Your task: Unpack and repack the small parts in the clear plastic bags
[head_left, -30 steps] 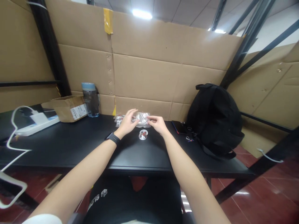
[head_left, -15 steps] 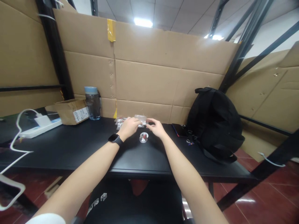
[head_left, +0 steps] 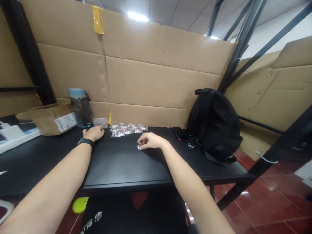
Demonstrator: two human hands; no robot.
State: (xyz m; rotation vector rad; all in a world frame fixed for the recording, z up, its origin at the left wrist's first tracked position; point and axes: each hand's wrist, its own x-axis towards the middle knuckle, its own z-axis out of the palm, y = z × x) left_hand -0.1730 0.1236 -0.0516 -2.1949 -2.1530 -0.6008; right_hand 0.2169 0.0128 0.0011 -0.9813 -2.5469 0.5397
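My left hand point(head_left: 94, 133), with a dark band on its wrist, is at the left with its fingers closed on the edge of a small clear plastic bag point(head_left: 99, 121) near the water bottle. My right hand point(head_left: 151, 140) pinches a small clear round piece with a red centre point(head_left: 143, 142) at the table's middle; its exact kind is too small to make out. Between the hands, toward the back, lie several clear packets point(head_left: 128, 129) with red and silvery contents, grouped in rows.
A blue-lidded water bottle point(head_left: 80, 109) and an open cardboard box point(head_left: 55, 118) stand at the left, beside a white power strip point(head_left: 19, 139). A black backpack point(head_left: 214, 125) and a dark flat phone-like item point(head_left: 179, 133) are on the right. A cardboard wall point(head_left: 141, 78) closes the table's back.
My left hand has moved left with the clear bag, uncovering the packets. My right hand has come down onto the round piece and grips it. The view has shifted right.
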